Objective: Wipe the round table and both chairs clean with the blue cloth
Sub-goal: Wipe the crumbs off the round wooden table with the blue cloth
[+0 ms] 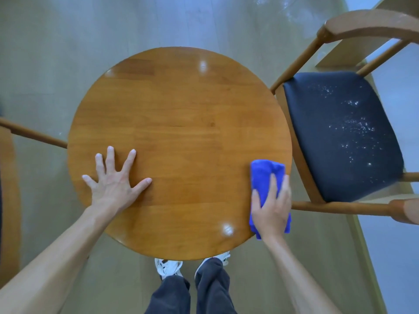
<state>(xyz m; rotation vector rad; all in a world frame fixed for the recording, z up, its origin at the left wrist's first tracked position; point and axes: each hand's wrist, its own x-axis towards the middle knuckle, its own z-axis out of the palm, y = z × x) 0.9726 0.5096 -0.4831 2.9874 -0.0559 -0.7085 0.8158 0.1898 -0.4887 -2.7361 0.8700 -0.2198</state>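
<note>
Blue cloth [264,177] lengthwise away from person, right hand [272,205] pressing; left hand [113,177] splayed flat.

**Blue cloth at the table's right edge**

A round, glossy honey-brown wooden table [181,132] is standing bare on its top. A folded bright blue cloth [264,175] is lying flat at its right rim. Just beside it, a wooden armchair with a dark padded seat [340,132] is showing white specks; another wooden chair [10,177] is peeking in left.
</note>
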